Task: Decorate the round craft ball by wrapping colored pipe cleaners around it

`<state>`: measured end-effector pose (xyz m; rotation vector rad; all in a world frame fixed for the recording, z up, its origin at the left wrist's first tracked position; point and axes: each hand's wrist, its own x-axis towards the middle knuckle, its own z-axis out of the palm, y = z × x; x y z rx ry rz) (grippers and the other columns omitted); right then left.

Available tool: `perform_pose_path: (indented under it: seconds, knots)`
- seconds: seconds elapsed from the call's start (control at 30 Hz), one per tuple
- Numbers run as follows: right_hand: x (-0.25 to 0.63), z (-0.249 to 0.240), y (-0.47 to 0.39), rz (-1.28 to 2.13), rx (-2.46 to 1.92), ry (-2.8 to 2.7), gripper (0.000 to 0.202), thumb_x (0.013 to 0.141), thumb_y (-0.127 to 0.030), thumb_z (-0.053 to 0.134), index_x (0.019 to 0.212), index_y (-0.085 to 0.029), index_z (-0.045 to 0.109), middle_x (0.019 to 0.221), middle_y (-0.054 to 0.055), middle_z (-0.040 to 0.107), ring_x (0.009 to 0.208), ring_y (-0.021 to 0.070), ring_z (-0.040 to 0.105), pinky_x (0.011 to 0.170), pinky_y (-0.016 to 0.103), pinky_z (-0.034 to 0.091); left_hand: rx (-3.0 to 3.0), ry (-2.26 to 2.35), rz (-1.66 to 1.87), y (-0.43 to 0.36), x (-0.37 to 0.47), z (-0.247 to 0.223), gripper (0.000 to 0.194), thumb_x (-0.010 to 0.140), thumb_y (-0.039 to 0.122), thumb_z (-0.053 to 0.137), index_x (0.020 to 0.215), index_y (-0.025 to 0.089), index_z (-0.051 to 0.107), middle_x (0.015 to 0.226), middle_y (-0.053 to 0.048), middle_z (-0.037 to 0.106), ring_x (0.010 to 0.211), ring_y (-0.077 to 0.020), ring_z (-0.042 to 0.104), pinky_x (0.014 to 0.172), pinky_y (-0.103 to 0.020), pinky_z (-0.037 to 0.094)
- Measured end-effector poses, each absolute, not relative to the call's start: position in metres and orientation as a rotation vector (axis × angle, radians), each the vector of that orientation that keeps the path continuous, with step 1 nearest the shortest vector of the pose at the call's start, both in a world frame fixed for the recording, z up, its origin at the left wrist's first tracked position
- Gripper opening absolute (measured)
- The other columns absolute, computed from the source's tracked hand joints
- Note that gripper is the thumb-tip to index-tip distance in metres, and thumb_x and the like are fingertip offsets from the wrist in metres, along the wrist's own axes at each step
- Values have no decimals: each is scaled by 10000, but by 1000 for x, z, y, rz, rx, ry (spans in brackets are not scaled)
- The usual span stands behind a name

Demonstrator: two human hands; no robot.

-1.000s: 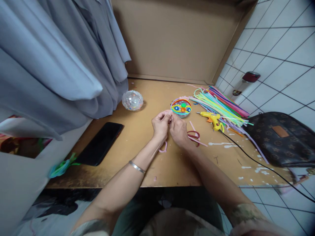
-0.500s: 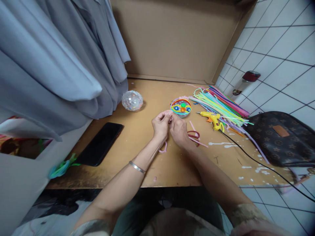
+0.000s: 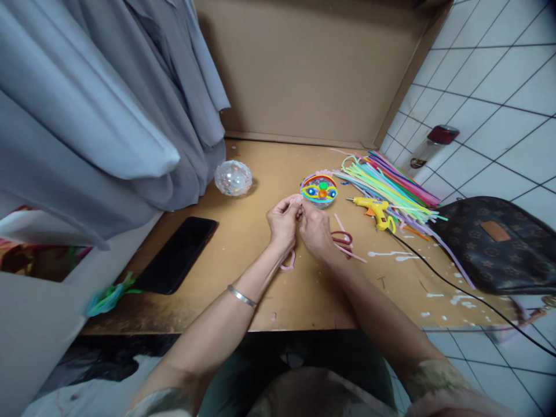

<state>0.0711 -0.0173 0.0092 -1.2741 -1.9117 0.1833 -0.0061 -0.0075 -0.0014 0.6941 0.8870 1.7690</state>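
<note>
My left hand (image 3: 283, 221) and my right hand (image 3: 314, 227) meet over the middle of the table, fingertips pinched together. Both grip a pink pipe cleaner (image 3: 288, 266), whose loop hangs below my left hand; its upper part is mostly hidden by fingers. Just behind my hands sits a round piece (image 3: 319, 190) decorated with coloured pipe cleaners, like a face. Dark red scissors handles (image 3: 348, 237) lie partly under my right wrist, beside loose pink strips (image 3: 356, 253).
A clear ball (image 3: 233, 178) and a black phone (image 3: 177, 255) are on the left. To the right are a yellow glue gun (image 3: 377, 211) with a black cord, a pile of pipe cleaners (image 3: 391, 185) and a brown bag (image 3: 495, 243). A curtain (image 3: 143, 104) hangs at left.
Both hands have shifted very slightly to the left, still pinched together. The things on the table look unmoved.
</note>
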Motion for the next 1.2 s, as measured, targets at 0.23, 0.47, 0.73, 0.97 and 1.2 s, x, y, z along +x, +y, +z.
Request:
perform_pose_path:
  seconds: [0.23,0.47,0.73,0.97,1.2]
  knots:
    - [74,7,-15,167,-1300,-1933,310,974,-244,367,1014,-173,666,840,101,719,699,190,620,639,273,421,717,866,1767,-7,-6,-1,270,619,362,849,745,154,730,577,40,602,542,-62,489,554,-196,406]
    - [77,5,-13,162,-1347,-1943,367,976,-219,301,1090,-168,646,867,112,715,726,204,621,672,295,442,794,882,1766,-6,-5,-2,303,639,403,848,793,156,762,667,8,679,585,-77,524,601,-212,447]
    - [76,16,-20,159,-1413,-1994,412,980,-182,261,1192,-149,613,1015,145,730,881,222,662,786,320,483,792,827,1762,-5,-5,-1,402,577,449,880,827,149,785,746,-20,727,625,-87,552,650,-226,468]
    - [74,28,-25,104,-1640,-2121,423,945,-111,319,1264,-157,593,1031,145,740,844,230,683,731,308,472,775,825,1781,-5,-7,0,388,550,440,895,757,144,754,681,10,681,602,-75,534,615,-212,453]
    - [78,29,-23,70,-1586,-2170,370,954,-124,352,1179,-152,644,993,135,748,800,226,677,691,295,444,707,771,1724,-5,-8,3,298,645,350,868,640,138,659,549,56,565,514,-34,456,539,-169,391]
